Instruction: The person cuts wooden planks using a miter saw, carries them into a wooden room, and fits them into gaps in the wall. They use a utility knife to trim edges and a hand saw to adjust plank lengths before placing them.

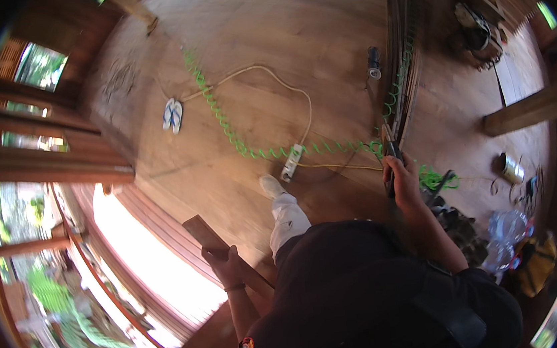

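My left hand (226, 267) is closed around a flat brown wooden board (205, 235), which slants up and away from me on the left. In my right hand (401, 179) is a dark hand tool (394, 153) with a paler tip; blur hides its exact kind. A bright green coiled hose (276, 152) runs over the floor and passes close to that tool, though I cannot tell whether it joins it. My left foot, in a light shoe (271, 187), stands on the floor between the two hands.
Near my foot lies a white power strip (292, 163) with a pale cord. Flip-flops (172, 116) sit farther left. Long dark boards (397, 68) lie to the right, beside a can (374, 63). A tin (511, 168), plastic bottles (506, 229) and a wooden post (530, 108) are at far right.
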`<act>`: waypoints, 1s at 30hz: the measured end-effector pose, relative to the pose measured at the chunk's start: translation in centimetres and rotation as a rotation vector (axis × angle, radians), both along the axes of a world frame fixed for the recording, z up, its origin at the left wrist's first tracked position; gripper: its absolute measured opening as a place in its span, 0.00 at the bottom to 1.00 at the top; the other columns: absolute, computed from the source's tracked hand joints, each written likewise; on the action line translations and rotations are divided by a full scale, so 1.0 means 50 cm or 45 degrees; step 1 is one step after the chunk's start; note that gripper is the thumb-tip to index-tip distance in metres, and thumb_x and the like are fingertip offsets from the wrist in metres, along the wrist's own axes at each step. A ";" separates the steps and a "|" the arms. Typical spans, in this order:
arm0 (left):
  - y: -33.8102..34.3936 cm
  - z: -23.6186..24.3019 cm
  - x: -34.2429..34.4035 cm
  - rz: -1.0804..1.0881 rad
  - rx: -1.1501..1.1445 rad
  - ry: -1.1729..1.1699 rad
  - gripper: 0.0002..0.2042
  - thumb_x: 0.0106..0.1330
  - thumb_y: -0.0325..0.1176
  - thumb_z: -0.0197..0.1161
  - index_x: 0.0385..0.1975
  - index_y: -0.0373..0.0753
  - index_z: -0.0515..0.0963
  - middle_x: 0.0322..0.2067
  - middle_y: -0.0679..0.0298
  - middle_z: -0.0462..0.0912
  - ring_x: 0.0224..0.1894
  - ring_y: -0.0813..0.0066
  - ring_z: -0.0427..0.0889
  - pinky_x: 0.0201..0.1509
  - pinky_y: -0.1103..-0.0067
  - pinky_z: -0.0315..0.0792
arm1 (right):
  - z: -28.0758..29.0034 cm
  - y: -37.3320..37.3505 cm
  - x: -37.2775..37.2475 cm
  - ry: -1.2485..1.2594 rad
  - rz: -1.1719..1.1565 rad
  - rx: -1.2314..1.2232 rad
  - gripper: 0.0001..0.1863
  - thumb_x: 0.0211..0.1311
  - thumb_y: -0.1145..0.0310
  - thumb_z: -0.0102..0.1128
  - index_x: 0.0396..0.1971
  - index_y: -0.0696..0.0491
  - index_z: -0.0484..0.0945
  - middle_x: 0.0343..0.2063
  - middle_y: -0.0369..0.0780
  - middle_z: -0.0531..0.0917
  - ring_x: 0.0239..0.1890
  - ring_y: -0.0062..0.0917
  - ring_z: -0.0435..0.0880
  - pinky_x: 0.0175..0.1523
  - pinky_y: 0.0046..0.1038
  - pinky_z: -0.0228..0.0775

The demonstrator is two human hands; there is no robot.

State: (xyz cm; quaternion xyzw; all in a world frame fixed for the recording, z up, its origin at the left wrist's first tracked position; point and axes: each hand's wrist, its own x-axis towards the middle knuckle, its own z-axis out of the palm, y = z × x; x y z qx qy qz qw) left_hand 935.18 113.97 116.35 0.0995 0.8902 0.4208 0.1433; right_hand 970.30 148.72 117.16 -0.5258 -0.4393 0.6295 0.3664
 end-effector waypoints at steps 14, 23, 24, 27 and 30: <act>0.881 0.127 -0.648 -1.218 -0.092 0.028 0.37 0.52 0.36 0.78 0.63 0.34 0.70 0.48 0.54 0.84 0.48 0.64 0.85 0.54 0.70 0.78 | -0.142 0.156 -0.356 -0.992 -0.465 -0.140 0.18 0.59 0.60 0.63 0.42 0.59 0.77 0.34 0.55 0.84 0.40 0.51 0.85 0.44 0.45 0.75; 1.603 -0.095 -0.499 -1.927 -0.389 0.198 0.39 0.46 0.39 0.80 0.61 0.34 0.73 0.53 0.48 0.81 0.55 0.50 0.81 0.61 0.61 0.75 | -0.387 0.566 -0.384 -1.348 -0.612 -0.116 0.21 0.56 0.61 0.65 0.47 0.57 0.77 0.38 0.56 0.84 0.46 0.55 0.83 0.50 0.48 0.75; 1.704 -0.127 -0.469 -2.046 -0.295 0.134 0.38 0.46 0.38 0.79 0.60 0.34 0.73 0.51 0.49 0.82 0.55 0.51 0.82 0.60 0.62 0.75 | -0.423 0.641 -0.382 -1.518 -0.702 0.052 0.20 0.56 0.61 0.65 0.46 0.57 0.78 0.38 0.55 0.84 0.45 0.54 0.83 0.51 0.49 0.74; 1.972 -0.242 -0.375 -2.402 -0.500 0.132 0.37 0.46 0.38 0.77 0.60 0.35 0.73 0.50 0.48 0.82 0.55 0.49 0.82 0.59 0.61 0.76 | -0.553 0.866 -0.362 -1.428 -0.780 -0.368 0.20 0.56 0.61 0.66 0.46 0.56 0.78 0.38 0.53 0.84 0.46 0.54 0.82 0.52 0.53 0.72; 2.177 -0.407 -0.275 -2.530 -0.744 0.253 0.35 0.47 0.38 0.76 0.60 0.38 0.74 0.50 0.47 0.82 0.54 0.47 0.81 0.59 0.60 0.77 | -0.697 1.020 -0.325 -1.321 -0.824 -0.657 0.22 0.56 0.60 0.66 0.48 0.56 0.77 0.43 0.51 0.83 0.49 0.51 0.81 0.55 0.54 0.69</act>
